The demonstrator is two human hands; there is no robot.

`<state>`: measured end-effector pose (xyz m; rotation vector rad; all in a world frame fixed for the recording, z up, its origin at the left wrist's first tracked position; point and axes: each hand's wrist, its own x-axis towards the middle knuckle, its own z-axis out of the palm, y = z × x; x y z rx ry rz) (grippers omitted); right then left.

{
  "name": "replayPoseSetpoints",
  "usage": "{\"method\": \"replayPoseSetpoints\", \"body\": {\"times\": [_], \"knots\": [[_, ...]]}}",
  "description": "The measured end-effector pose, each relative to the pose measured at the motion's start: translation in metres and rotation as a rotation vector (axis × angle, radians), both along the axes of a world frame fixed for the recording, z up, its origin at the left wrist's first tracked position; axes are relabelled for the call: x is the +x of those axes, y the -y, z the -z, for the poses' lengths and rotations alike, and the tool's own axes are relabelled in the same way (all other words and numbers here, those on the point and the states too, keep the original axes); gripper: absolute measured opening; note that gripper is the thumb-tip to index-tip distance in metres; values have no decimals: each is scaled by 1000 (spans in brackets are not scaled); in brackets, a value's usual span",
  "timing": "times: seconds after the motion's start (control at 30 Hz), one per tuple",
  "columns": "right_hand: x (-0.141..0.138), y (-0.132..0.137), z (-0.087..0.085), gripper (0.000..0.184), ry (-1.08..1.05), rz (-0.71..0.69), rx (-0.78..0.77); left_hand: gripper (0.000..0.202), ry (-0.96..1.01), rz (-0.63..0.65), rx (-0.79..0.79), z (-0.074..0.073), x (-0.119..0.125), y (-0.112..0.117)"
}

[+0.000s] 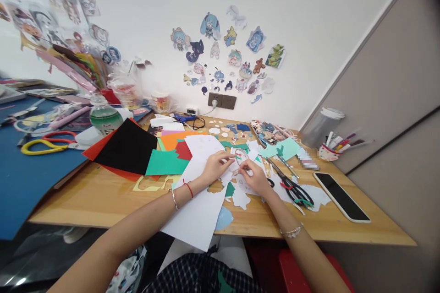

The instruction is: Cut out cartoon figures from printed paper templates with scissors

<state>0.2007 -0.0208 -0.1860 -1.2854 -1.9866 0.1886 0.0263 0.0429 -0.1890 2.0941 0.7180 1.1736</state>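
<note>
Over the middle of the wooden table, both my hands meet at a round, clear ring that looks like a roll of clear tape [240, 154]. My left hand [217, 165] has its thumb and fingertips pinched at the ring's left side. From the right, my right hand [255, 176] closes its fingers on the lower edge. What exactly lies between the fingertips is too small to tell. Beneath the hands lie a white paper sheet [199, 208] and several cut paper scraps [241, 198]. Black-handled scissors [292, 186] rest right of my right hand.
Black [129, 149] and green [168, 163] sheets overlap at the left. A green-labelled bottle [105, 116] and red-and-yellow-handled scissors [51, 143] stand and lie beyond. At right are a phone [341, 197], a pen cup [328, 152] and a tall clear cup [325, 126]. A blue glue gun [184, 118] lies behind.
</note>
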Motion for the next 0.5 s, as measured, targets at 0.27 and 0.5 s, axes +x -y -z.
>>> {"method": "replayPoseSetpoints", "body": {"times": [0.27,0.5], "knots": [[2,-5,-1,23,19,68,47,23,-50,-21,6,4,2,-2],[3,-10,1,20,52,64,52,24,-72,-16,58,7,2,-2]]}}
